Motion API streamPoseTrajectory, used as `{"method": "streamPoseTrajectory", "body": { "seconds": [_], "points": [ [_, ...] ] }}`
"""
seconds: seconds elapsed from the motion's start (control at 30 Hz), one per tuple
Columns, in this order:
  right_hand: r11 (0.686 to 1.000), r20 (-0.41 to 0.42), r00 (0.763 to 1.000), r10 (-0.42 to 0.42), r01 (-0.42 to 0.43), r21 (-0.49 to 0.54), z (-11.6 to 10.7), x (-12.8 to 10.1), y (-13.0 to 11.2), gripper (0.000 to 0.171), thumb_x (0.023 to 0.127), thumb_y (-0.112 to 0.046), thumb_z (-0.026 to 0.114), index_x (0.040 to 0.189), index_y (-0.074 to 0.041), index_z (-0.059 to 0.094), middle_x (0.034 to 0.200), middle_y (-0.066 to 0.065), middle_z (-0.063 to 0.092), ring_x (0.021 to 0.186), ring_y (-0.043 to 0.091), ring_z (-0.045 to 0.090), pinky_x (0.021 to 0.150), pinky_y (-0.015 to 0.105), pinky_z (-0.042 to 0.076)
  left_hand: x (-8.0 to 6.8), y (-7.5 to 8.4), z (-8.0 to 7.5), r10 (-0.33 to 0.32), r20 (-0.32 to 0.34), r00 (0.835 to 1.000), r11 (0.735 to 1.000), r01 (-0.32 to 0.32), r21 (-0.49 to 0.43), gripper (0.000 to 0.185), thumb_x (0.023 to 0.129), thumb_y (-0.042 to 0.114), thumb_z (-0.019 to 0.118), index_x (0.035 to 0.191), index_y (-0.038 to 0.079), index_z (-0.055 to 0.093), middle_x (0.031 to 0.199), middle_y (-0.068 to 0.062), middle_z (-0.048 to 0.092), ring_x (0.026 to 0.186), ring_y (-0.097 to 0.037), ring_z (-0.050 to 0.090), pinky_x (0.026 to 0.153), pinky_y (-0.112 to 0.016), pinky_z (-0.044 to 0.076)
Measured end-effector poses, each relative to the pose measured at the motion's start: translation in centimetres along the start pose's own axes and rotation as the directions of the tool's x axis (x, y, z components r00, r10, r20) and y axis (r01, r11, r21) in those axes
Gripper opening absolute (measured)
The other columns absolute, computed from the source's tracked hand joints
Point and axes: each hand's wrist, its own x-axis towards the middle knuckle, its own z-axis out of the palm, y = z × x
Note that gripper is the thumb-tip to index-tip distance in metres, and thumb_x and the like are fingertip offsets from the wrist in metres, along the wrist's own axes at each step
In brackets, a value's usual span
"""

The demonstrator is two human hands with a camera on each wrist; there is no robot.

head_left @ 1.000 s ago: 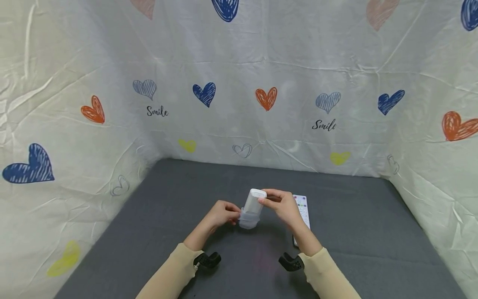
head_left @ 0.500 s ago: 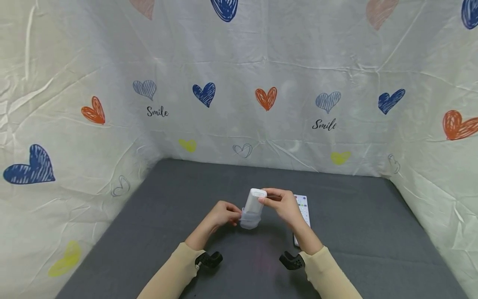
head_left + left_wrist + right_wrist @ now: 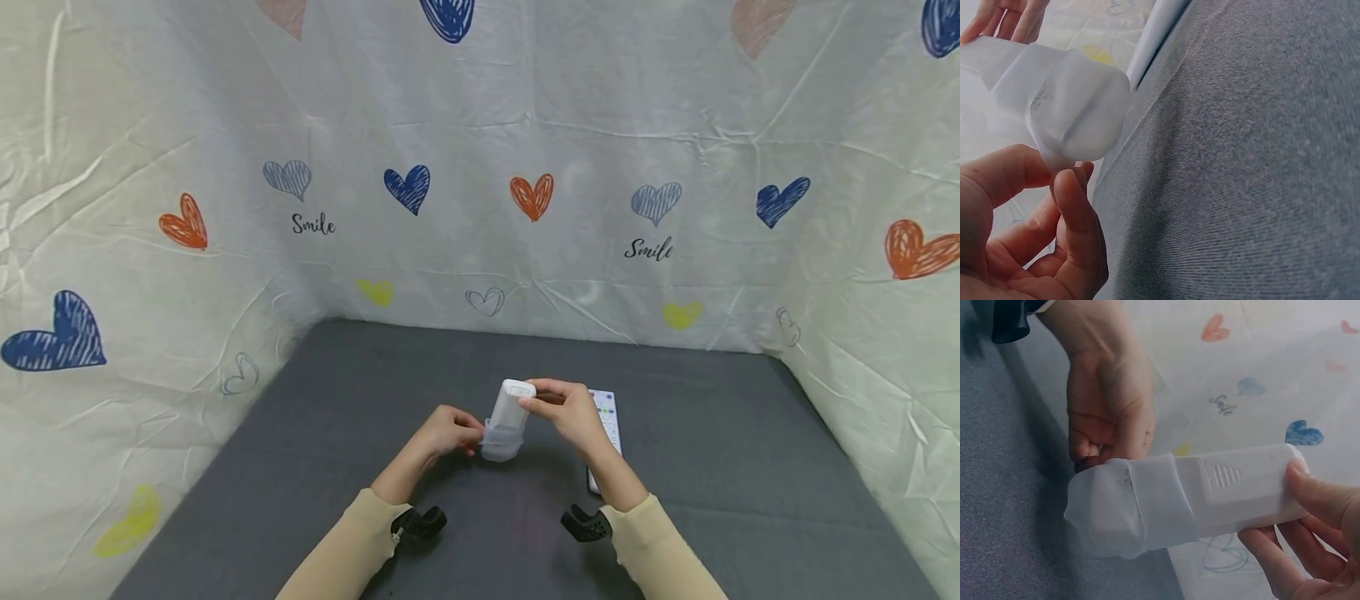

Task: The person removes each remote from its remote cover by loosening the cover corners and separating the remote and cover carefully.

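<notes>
A white remote control (image 3: 512, 403) (image 3: 1241, 490) is held above the grey table (image 3: 337, 400), back side up, its lower end inside a translucent silicone sleeve (image 3: 499, 439) (image 3: 1125, 509) (image 3: 1072, 103). My right hand (image 3: 566, 412) (image 3: 1307, 540) grips the remote's bare top end. My left hand (image 3: 448, 432) (image 3: 1035, 219) (image 3: 1110, 406) pinches the edge of the sleeve at the lower end. A second white remote (image 3: 607, 421) with coloured buttons lies flat on the table just right of my right hand, partly hidden by it.
The grey table is enclosed on three sides by a white cloth backdrop (image 3: 480, 167) printed with hearts. Black wrist mounts (image 3: 420, 523) (image 3: 585, 525) sit at both cuffs.
</notes>
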Motion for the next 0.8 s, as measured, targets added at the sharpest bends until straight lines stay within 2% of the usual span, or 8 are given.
{"method": "streamPoseTrajectory", "body": {
  "seconds": [0.2, 0.63, 0.8],
  "points": [
    [0.999, 0.003, 1.000, 0.031, -0.031, -0.014, 0.0, 0.0, 0.1, 0.029, 0.081, -0.016, 0.075, 0.110, -0.012, 0.071, 0.106, 0.007, 0.071, 0.097, 0.020, 0.067, 0.089, 0.043, 0.052, -0.1, -0.2, 0.0, -0.016, 0.005, 1.000, 1.000, 0.016, -0.013, 0.010, 0.080, -0.001, 0.064, 0.086, -0.005, 0.070, 0.072, -0.005, 0.062, 0.059, -0.013, 0.058, 0.058, -0.030, 0.055],
    [0.999, -0.001, 1.000, 0.027, -0.027, 0.018, 0.0, 0.0, 0.0, 0.032, 0.082, -0.013, 0.074, 0.113, -0.005, 0.069, 0.109, 0.014, 0.070, 0.097, 0.022, 0.067, 0.087, 0.042, 0.053, -0.2, -0.4, -0.1, 0.009, 0.044, 0.999, 0.998, -0.006, -0.061, 0.014, 0.082, -0.004, 0.061, 0.091, -0.012, 0.068, 0.068, -0.002, 0.060, 0.058, -0.011, 0.056, 0.057, -0.029, 0.055],
    [1.000, 0.018, 1.000, 0.023, -0.024, 0.009, -0.2, -0.7, -1.7, 0.032, 0.084, -0.007, 0.071, 0.114, 0.001, 0.067, 0.109, 0.019, 0.068, 0.097, 0.024, 0.067, 0.086, 0.041, 0.053, -1.8, 1.5, -0.1, 0.032, 0.063, 0.998, 0.998, -0.029, -0.053, 0.016, 0.082, -0.005, 0.060, 0.092, -0.015, 0.066, 0.069, -0.002, 0.060, 0.059, -0.010, 0.056, 0.061, -0.032, 0.056]
  ]
}}
